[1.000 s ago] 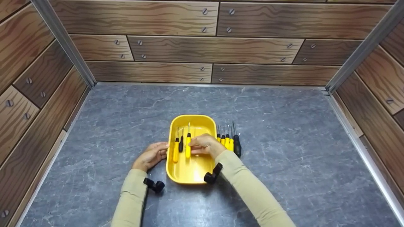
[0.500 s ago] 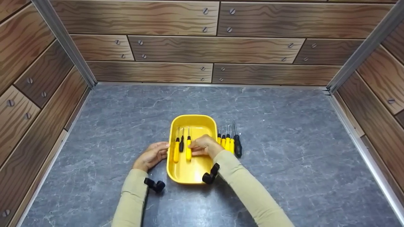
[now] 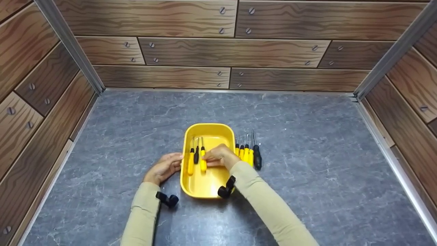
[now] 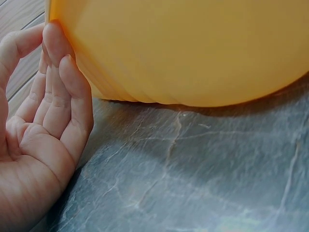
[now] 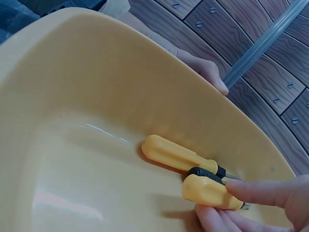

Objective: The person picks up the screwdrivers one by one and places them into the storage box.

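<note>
My right hand (image 3: pixel 222 155) pinches the yellow handle of a screwdriver (image 3: pixel 203 160) inside the yellow tray (image 3: pixel 208 186). In the right wrist view, thumb and fingers close on that handle (image 5: pixel 205 189) from two sides. To its left in the tray lie a small black screwdriver (image 3: pixel 196 155) and another yellow-handled screwdriver (image 3: pixel 191 164), shafts pointing away. At the tray's left side, my left hand (image 3: pixel 164 169) holds the rim, thumb at the edge and fingers against the outer wall (image 4: pixel 169 53).
Right of the tray, several yellow-handled screwdrivers (image 3: pixel 246 153) lie in a row, partly hidden by my right hand. A larger black-handled screwdriver (image 3: pixel 257 159) ends the row. The grey marbled tabletop (image 3: pixel 307 153) meets wood-patterned walls (image 3: pixel 164 77) at the back and sides.
The screwdriver in my right hand has shifted down slightly, then a little left towards the other two in the tray. My left hand has stayed at the rim.
</note>
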The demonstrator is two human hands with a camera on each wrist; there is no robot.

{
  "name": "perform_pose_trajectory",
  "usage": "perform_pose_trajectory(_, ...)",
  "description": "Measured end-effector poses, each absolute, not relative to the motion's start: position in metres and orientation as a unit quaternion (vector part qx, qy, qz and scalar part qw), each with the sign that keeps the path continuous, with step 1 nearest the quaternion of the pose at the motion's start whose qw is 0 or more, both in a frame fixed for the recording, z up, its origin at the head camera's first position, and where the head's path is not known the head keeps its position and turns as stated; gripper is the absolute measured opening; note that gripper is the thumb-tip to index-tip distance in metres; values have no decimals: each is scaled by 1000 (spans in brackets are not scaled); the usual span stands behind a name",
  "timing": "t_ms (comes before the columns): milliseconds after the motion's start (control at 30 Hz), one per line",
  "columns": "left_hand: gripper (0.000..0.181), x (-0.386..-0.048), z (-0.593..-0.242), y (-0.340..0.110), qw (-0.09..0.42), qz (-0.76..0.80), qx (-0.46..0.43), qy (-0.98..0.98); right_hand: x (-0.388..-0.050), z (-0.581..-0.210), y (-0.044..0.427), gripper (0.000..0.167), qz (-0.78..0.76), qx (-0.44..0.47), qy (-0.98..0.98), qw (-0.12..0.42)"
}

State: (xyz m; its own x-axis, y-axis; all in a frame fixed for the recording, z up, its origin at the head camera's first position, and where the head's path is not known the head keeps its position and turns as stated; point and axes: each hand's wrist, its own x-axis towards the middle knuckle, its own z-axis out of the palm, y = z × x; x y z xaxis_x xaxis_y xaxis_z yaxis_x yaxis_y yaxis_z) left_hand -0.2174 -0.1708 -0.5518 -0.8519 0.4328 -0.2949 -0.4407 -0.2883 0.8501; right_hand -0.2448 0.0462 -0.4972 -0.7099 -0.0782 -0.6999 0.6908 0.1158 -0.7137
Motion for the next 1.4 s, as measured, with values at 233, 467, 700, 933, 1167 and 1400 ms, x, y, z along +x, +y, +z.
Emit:
perform_pose_trajectory(233,17,-217,-551,-169,272,806,-2,526,-245,-496,48,35,-629,224,677,308)
perform_pose_trajectory(467,17,-218,-550,-170,271,806,-8,526,-243,-494,49,31,-632,219,679,304)
perform_pose_trajectory(700,13,-218,-549,-171,272,805,-7,528,-241,-492,51,30,-626,208,683,313)
perform_pose_trajectory(933,15,-217,-550,-170,274,806,-5,525,-240,-491,52,30,-624,207,686,311)
perform_pose_trajectory(1167,19,-215,-548,-170,271,803,-3,531,-238,-490,51,27,-630,204,683,308)
perform_pose_trajectory(1400,7,-217,-556,-171,261,801,18,539,-235,-486,52,27,-636,198,681,304)
